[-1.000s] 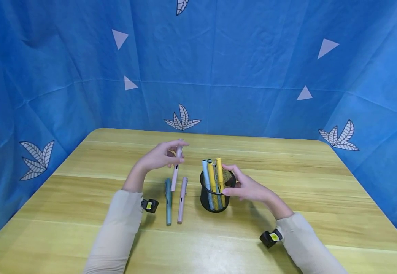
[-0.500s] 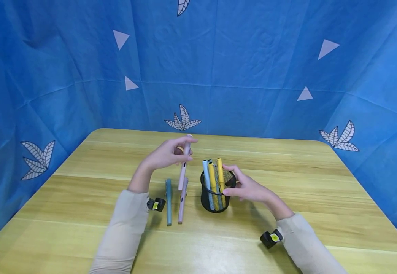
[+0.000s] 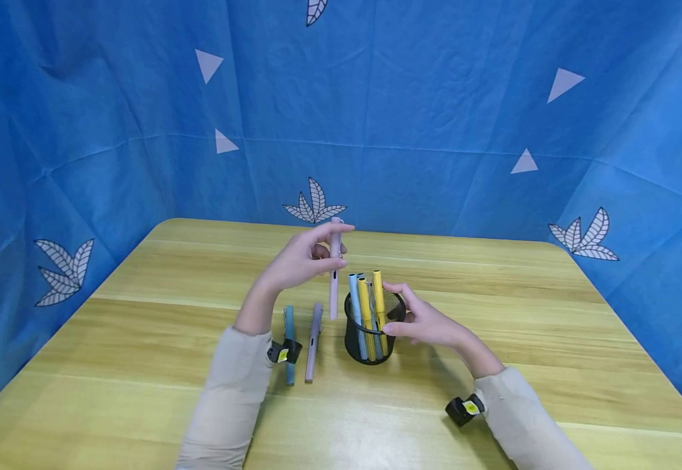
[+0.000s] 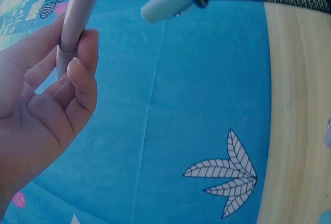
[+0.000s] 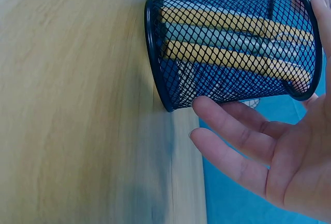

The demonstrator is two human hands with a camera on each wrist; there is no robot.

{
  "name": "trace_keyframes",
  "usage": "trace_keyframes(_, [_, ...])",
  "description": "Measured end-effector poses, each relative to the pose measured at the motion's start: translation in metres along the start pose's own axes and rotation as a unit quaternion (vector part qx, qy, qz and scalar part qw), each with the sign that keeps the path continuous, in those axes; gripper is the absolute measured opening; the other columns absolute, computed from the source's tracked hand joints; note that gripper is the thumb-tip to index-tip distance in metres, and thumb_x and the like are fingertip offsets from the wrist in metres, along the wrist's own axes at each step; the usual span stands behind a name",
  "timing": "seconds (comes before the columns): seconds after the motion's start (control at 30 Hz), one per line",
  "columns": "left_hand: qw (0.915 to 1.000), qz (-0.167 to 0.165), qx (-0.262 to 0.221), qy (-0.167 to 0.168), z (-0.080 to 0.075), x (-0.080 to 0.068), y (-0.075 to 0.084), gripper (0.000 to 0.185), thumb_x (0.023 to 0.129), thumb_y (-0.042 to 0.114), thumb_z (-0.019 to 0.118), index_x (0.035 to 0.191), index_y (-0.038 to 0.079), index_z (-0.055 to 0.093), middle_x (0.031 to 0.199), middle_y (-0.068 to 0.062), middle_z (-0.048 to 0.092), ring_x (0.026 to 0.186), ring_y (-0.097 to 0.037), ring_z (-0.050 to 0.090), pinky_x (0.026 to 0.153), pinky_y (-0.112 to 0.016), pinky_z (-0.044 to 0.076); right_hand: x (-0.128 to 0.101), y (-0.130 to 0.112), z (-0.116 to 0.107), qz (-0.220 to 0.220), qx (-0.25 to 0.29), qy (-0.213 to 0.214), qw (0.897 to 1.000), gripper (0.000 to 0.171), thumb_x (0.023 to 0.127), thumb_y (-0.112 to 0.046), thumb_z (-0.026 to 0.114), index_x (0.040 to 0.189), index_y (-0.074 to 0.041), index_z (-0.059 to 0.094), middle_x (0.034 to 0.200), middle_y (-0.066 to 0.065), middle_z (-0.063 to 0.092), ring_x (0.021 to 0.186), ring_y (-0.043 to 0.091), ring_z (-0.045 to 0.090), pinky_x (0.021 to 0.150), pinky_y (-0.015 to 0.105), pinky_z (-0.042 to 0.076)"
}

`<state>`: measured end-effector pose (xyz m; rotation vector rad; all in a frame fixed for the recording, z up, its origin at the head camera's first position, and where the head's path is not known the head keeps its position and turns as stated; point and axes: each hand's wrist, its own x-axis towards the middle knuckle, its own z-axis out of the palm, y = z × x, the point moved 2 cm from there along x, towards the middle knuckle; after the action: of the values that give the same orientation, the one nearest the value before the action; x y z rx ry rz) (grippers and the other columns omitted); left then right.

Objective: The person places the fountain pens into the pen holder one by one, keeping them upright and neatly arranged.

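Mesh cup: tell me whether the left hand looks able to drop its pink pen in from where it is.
Probably yes. The left hand holds the pink pen upright just beside the mesh cup; the cup's top is open with room among its pens.

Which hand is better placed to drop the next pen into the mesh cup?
Left, probably. The left hand pinches a pale pink pen upright, just left of the black mesh pen cup. The right hand only steadies the cup's side.
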<state>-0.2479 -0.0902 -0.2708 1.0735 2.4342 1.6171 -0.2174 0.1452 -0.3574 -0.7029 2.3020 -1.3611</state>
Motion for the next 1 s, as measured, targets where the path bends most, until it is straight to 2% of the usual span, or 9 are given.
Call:
trace_keyframes(0.2, [0.9988,0.023,-0.030,0.032,0.004,-0.001,0.007,0.049,0.083,0.003,0.062,0.129,0.009,0.046,0.095,-0.011,0.058,0.069,-0.021,0.060,0.054,-0.031,0.044,0.000,-0.002,0.000,-0.002,-0.008,0.000,1.000,0.073,0.084,-0.026,0.061,0.140,-0.016,0.014,0.073,0.012,0.048,0.060,0.018,0.043,0.054,0.042,0.047])
trace_keyframes(0.47, [0.9954,0.041,-0.049,0.071,0.005,0.000,0.012,0.051,0.083,0.000,0.061,0.131,0.008,0.044,0.099,-0.011,0.057,0.075,-0.021,0.062,0.055,-0.029,0.048,0.000,-0.003,0.000,-0.007,0.008,-0.001,1.000,0.076,0.084,-0.027,0.062,0.140,-0.015,0.014,0.091,0.017,0.052,0.068,0.028,0.049,0.053,0.042,0.047])
trace_keyframes(0.7, [0.9935,0.051,-0.073,0.070,0.012,0.001,0.014,0.051,0.083,-0.002,0.059,0.131,0.006,0.043,0.101,-0.013,0.056,0.075,-0.024,0.062,0.059,-0.036,0.050,0.000,-0.002,-0.001,-0.006,0.005,0.000,1.000,0.075,0.084,-0.026,0.062,0.140,-0.015,0.013,0.092,0.017,0.051,0.068,0.027,0.049,0.053,0.042,0.047])
trace_keyframes(0.87, [0.9931,0.053,-0.071,0.076,0.018,0.003,0.015,0.051,0.083,-0.003,0.059,0.131,0.005,0.042,0.102,-0.014,0.056,0.074,-0.021,0.061,0.060,-0.044,0.050,0.001,-0.003,-0.001,-0.001,0.002,-0.004,1.000,0.072,0.085,-0.022,0.060,0.140,-0.015,0.014,0.082,0.016,0.049,0.062,0.023,0.045,0.053,0.042,0.047])
trace_keyframes(1.0, [0.9925,0.059,-0.058,0.089,0.021,0.002,0.016,0.052,0.083,-0.004,0.059,0.132,0.004,0.041,0.103,-0.015,0.055,0.074,-0.023,0.060,0.058,-0.034,0.050,0.000,-0.002,0.000,0.005,-0.004,-0.004,1.000,0.070,0.085,-0.020,0.059,0.139,-0.016,0.015,0.077,0.015,0.049,0.062,0.025,0.045,0.055,0.044,0.047])
